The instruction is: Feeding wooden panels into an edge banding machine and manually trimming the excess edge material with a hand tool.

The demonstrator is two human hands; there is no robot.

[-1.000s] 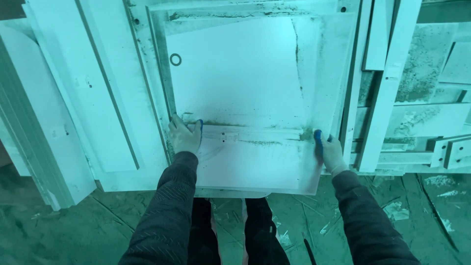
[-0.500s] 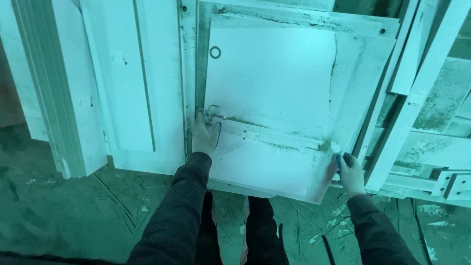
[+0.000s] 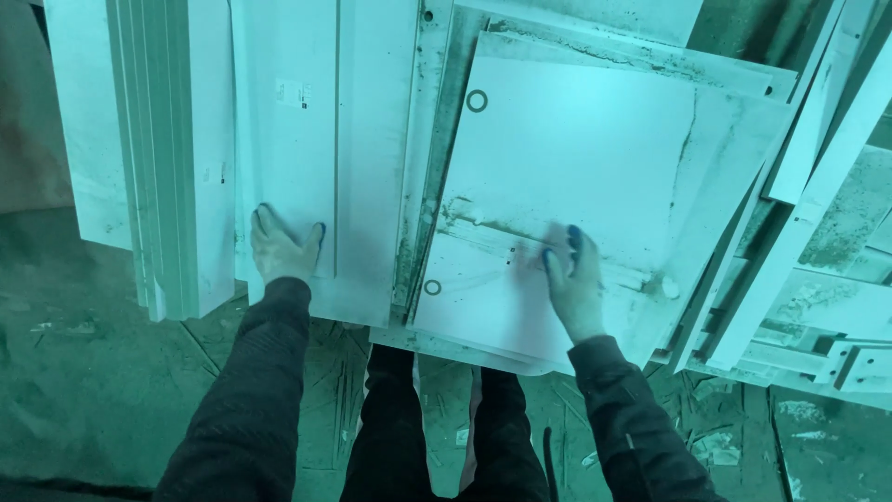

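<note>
Here, midway through handling stacked white panels leaning upright on the floor. Left hand [image 3: 279, 246] flat and open against a tall white door panel [image 3: 316, 158], left of the dirty square panel [image 3: 576, 186]. Right hand [image 3: 571, 284] spread open on that square panel's lower face, pressing, not clasping. Square panel tilted, loose from the stack, not yet lifted away.

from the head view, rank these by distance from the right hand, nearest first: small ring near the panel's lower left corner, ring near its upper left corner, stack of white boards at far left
Measured from the right hand:
1. Lower ring, just to its left on the same dirty panel.
2. Upper ring, up and to the left.
3. Stack of white boards, far left, beyond the left hand.
</note>
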